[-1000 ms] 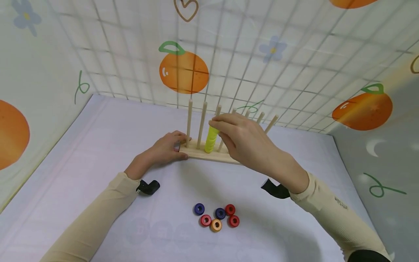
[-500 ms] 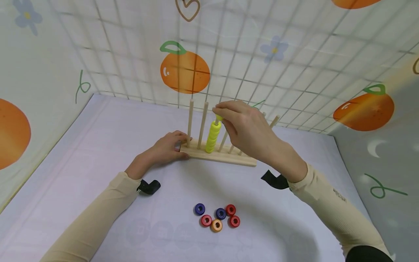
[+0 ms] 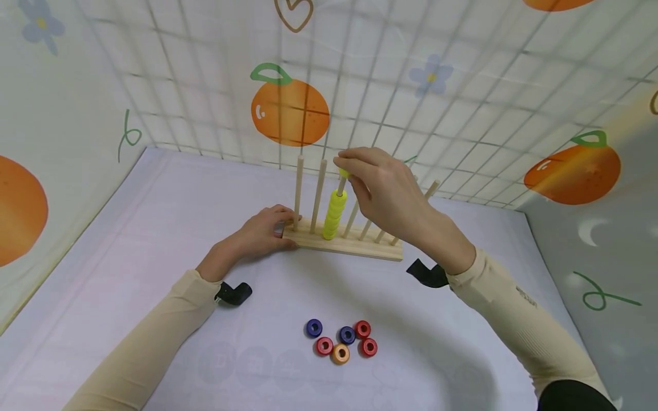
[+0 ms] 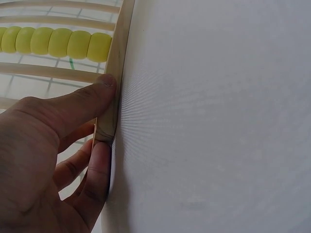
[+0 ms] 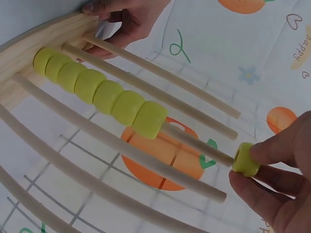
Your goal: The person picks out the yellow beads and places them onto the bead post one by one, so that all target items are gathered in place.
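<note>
A wooden peg rack (image 3: 354,248) stands on the table, its upright pegs in a row. Yellow beads (image 3: 334,216) are stacked on the third peg from the left. My left hand (image 3: 262,231) grips the rack's left end, thumb at the front and fingers around the end, as the left wrist view shows. Above the stack, my right hand (image 3: 393,191) pinches a single yellow bead (image 5: 247,159) between thumb and fingertips. This bead is at the tip of the third peg (image 5: 199,144), with bare peg between it and the stack; whether the tip sits inside its hole is unclear.
Nearer me lie loose beads on the white cloth: dark blue (image 3: 314,327), red (image 3: 324,346) and one orange bead (image 3: 340,354). A printed curtain (image 3: 216,85) over a wire grid rises behind the rack. Black straps (image 3: 233,294) hang at both wrists.
My right hand has risen from the yellow stack to the peg's tip, carrying one yellow bead up. The left hand, the rack and the loose beads stay in place.
</note>
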{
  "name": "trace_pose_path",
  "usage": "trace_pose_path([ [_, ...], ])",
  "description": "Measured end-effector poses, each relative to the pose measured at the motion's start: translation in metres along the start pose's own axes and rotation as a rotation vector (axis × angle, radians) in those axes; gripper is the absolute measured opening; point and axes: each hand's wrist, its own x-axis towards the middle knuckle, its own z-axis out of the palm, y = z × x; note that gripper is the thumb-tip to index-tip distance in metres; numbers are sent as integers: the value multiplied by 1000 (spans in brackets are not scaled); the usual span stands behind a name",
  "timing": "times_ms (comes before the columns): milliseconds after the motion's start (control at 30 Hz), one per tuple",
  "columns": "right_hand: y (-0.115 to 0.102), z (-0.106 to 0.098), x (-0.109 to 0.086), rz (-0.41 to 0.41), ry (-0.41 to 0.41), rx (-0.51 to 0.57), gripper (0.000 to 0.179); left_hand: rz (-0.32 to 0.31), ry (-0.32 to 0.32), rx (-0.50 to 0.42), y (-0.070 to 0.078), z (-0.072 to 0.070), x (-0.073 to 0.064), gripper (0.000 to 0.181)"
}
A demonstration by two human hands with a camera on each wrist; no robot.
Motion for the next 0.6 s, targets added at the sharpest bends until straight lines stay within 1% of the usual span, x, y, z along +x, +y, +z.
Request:
trace_pose_path([
  [167, 5, 2, 4, 21, -17, 1, 29, 7, 0, 10, 0, -1, -1, 66],
  [333, 9, 5, 8, 78, -95, 0, 31, -2, -3, 1, -1, -2, -2, 68],
  [433, 9, 6, 7, 94, -132, -8, 31, -2, -2, -3, -3, -1, -2, 67],
  [600, 7, 3, 3, 102, -121, -8, 35, 12, 2, -2, -4, -1, -2, 67],
])
